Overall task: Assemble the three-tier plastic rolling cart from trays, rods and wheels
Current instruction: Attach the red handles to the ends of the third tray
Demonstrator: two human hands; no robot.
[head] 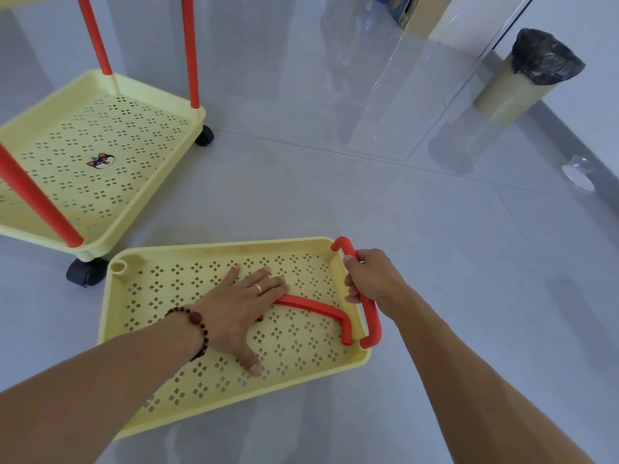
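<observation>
A loose yellow perforated tray (187,390) lies flat on the floor in front of me. My left hand (241,303) presses flat on its bottom, fingers straight, partly covering a loose red handle (321,308) lying inside the tray. My right hand (371,279) grips a second red U-shaped handle (371,326) that stands in the two corner sockets of the tray's right edge. At upper left stands the partly built cart: a yellow tray (100,135) on black wheels (85,271) with red rods (191,51) rising from its corners.
The floor is glossy grey tile. A beige bin with a black bag (526,78) stands at upper right by a glass partition (412,95). A small clear object (577,172) lies near the right wall.
</observation>
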